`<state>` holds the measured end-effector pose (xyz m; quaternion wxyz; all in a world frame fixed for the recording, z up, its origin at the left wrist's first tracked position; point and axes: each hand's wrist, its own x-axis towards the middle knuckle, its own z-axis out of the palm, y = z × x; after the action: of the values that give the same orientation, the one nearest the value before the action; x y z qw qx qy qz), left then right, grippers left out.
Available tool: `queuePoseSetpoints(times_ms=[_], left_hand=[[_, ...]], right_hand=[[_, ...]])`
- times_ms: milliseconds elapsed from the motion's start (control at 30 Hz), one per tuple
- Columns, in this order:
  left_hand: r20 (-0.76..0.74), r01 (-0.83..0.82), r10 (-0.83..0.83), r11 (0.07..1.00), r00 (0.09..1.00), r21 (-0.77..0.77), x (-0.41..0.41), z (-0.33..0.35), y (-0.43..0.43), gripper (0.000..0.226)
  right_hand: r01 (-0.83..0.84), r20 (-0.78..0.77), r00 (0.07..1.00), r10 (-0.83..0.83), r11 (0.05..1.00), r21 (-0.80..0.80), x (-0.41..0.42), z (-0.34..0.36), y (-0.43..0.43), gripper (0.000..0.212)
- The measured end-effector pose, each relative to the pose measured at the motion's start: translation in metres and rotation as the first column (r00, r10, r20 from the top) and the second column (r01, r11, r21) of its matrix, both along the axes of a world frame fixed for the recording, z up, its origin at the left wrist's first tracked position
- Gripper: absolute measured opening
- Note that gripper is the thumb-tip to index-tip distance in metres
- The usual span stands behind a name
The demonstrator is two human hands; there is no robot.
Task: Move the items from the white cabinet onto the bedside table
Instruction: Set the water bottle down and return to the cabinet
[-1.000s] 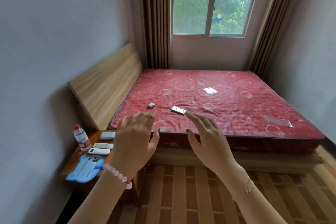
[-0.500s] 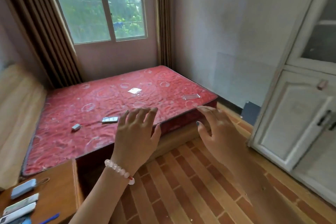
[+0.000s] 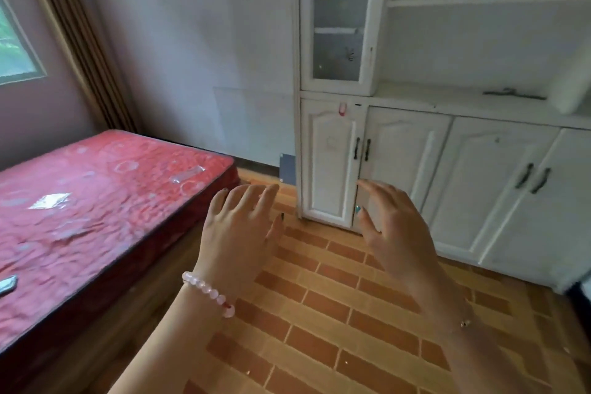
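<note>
Right, the white cabinet stood against the wall on the right of the view, with all its lower doors closed and dark handles in pairs. On its counter, toward the right end and near the back edge, lay a thin dark item, too blurred to identify. A white rounded object sat at the counter's far right end, cut off by the frame. A small pink thing hung at the counter's front left corner, on top of the leftmost lower door. Above the counter's left end was a tall glass door, shut, with open shelves to its right.

The left hand was held palm down over the brick-pattern floor, fingers spread and slightly bent, holding nothing. It had a pale bead bracelet on the wrist. The right hand was raised in front of the cabinet's lower left doors, fingers spread and loosely curved, thumb apart, also holding nothing and not touching the doors.

On the left was a red mattress. A clear plastic piece lay near its far right corner, a shiny packet further in, and a silvery object at the left frame edge. A brown curtain hung beside a window.
</note>
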<state>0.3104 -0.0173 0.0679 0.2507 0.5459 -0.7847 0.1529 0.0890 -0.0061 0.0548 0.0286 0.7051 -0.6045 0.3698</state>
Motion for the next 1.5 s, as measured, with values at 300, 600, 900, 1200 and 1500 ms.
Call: queuePoseSetpoints(times_ms=[300, 600, 900, 1200, 1500], left_hand=[[0.018, 0.246, -0.245, 0.967, 0.969, -0.068, -0.184, 0.01, -0.064, 0.042], [0.026, 0.43, -0.429, 0.898, 0.903, -0.099, -0.361, 0.02, -0.116, 0.047], [0.018, 0.56, -0.561, 0.823, 0.828, -0.097, -0.472, 0.02, -0.19, 0.041], [0.001, 0.688, -0.695, 0.712, 0.719, -0.137, -0.59, 0.026, -0.304, 0.041], [0.038, 0.818, -0.825, 0.551, 0.563, -0.161, -0.702, 0.04, -0.383, 0.046]], right_hand=[[0.231, -0.007, 0.973, -0.232, 0.972, -0.046, -0.173, 0.006, -0.011, 0.04], [0.403, -0.033, 0.913, -0.407, 0.911, -0.088, -0.334, 0.015, -0.03, 0.04], [0.526, -0.056, 0.844, -0.533, 0.844, -0.105, -0.434, 0.02, -0.07, 0.038], [0.628, -0.056, 0.767, -0.639, 0.766, -0.136, -0.521, 0.024, -0.158, 0.038], [0.748, -0.041, 0.64, -0.767, 0.635, -0.192, -0.598, 0.031, -0.216, 0.039]])
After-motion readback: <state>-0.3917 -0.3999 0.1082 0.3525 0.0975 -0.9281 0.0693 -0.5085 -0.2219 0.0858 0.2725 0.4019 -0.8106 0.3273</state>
